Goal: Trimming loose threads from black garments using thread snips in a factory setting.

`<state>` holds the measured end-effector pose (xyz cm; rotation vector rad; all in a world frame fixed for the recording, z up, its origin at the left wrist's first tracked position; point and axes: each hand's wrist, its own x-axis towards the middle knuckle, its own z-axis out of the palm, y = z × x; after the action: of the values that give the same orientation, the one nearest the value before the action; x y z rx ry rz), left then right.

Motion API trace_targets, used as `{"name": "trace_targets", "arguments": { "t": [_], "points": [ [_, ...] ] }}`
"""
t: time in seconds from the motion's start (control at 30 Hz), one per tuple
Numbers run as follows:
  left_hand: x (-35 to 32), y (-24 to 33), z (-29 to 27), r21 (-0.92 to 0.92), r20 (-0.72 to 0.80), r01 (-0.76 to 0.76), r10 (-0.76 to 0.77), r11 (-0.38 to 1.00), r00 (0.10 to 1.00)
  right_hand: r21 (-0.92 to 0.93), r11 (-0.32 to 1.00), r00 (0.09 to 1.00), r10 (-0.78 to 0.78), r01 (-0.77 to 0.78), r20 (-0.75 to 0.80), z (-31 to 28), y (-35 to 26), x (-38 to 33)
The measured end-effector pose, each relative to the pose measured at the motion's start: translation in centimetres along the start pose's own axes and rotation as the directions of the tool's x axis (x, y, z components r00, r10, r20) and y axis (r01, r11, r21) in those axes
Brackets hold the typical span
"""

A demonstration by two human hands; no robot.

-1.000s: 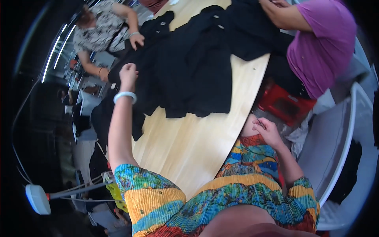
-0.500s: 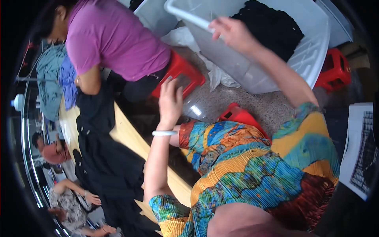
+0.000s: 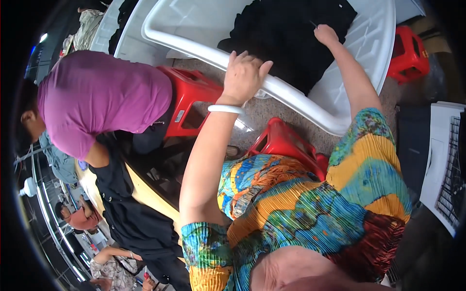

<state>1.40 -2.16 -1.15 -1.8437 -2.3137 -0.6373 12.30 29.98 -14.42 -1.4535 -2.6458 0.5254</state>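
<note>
A left hand point(image 3: 244, 77), white bangle point(image 3: 224, 109) at the wrist, curls its fingers over the rim of a large white plastic tub point(image 3: 369, 63) on the floor. The right hand point(image 3: 326, 35) reaches inside, fingers closed on the black garments point(image 3: 286, 39) piled there. Red plastic stools point(image 3: 286, 145) stand just beside the tub.

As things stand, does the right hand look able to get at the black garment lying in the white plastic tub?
Probably yes. The right hand already rests on the black garment inside the white tub, with nothing over it. The left hand lies on the tub's near rim, clear of the right arm's path.
</note>
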Motion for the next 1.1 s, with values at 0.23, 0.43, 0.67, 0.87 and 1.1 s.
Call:
{"name": "trace_targets", "arguments": {
  "t": [0.23,0.43,0.67,0.87,1.1],
  "points": [
    [0.5,-0.4,0.1,-0.040,0.035,0.030,-0.028,0.999,0.999,-0.199,0.972,0.924,-0.042,0.126,0.379,4.8,-2.4,-3.8],
    [-1.8,-1.0,-0.3,0.013,-0.033,0.032,-0.032,0.999,0.999,-0.275,0.909,0.804,-0.099,0.312,0.586,8.3,-6.6,-10.9],
    [-3.6,0.1,-0.7,-0.033,-0.061,0.023,-0.025,0.999,0.998,-0.285,0.815,0.687,-0.180,0.505,0.704,13.2,-5.5,-14.3],
    [-4.2,2.4,-2.2,-0.079,0.047,0.033,-0.030,0.996,0.998,-0.237,0.905,0.676,-0.073,0.354,0.733,13.8,-1.4,-16.7],
    [-2.3,-3.3,-4.4,0.012,0.214,0.152,-0.151,0.988,0.965,-0.110,0.994,0.762,0.069,0.003,0.644,17.2,-0.7,-17.6]
  ]
}}
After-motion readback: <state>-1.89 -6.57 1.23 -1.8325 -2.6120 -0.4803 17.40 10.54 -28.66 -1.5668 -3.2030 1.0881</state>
